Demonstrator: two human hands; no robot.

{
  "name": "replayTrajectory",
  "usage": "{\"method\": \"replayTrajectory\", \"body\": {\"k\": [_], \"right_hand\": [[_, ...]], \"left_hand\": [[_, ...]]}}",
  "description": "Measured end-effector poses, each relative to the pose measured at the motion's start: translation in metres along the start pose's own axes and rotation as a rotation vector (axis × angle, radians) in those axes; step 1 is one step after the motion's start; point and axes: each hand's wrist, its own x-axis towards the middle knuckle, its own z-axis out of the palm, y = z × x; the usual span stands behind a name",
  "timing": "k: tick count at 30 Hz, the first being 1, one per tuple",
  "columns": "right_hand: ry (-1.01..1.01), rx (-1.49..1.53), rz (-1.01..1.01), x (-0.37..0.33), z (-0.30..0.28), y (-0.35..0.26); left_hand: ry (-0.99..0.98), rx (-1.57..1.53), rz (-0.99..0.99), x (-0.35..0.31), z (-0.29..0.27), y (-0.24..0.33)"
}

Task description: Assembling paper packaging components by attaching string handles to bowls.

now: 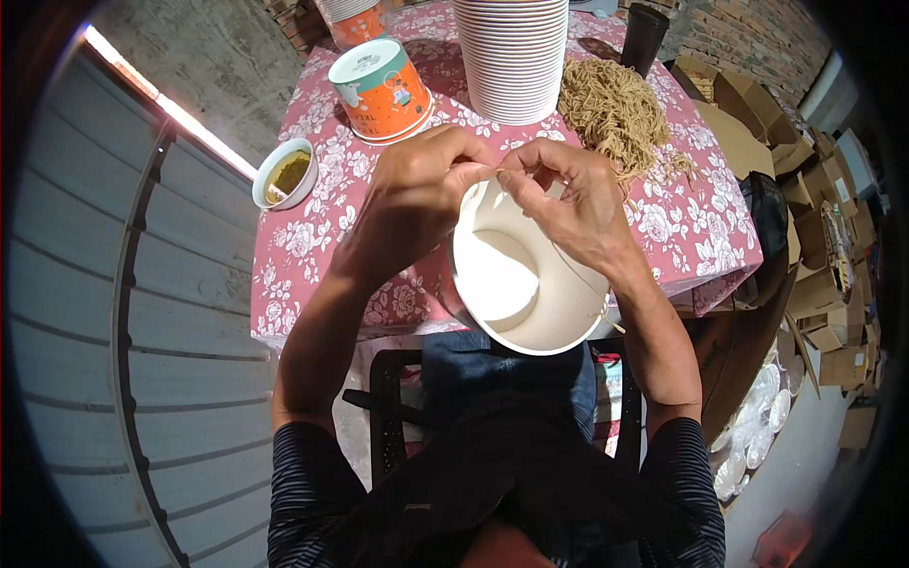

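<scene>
A paper bucket [559,312], white inside, is tilted with its mouth toward me between my lap and the table's near edge. At its far rim my left hand [421,194] and my right hand [573,194] meet, fingertips pinched together. A thin tan cord [604,310] runs from near my right hand along the bucket's right side, its knotted end loose by the rim. My right fingers are closed on the cord. My left thumb and forefinger are pinched at the same spot; what they grip is mostly hidden behind the fingers.
On the pink flowered tablecloth [701,213] stand an upturned orange-and-green bucket [383,95], a tall stack of white buckets [511,62], a heap of tan cords [615,109], a black cup [645,40] and a bowl of dark liquid [287,178]. Cardboard boxes [833,303] crowd the right.
</scene>
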Motion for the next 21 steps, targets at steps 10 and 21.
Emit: {"method": "replayTrajectory", "body": {"k": [10, 21], "right_hand": [[-0.029, 0.050, 0.083, 0.000, 0.003, -0.001], [-0.016, 0.264, 0.174, 0.000, 0.005, 0.003]], "left_hand": [[-0.228, -0.745, -0.444, 0.002, -0.002, -0.019], [-0.136, -0.771, -0.342, 0.007, 0.002, -0.019]]}}
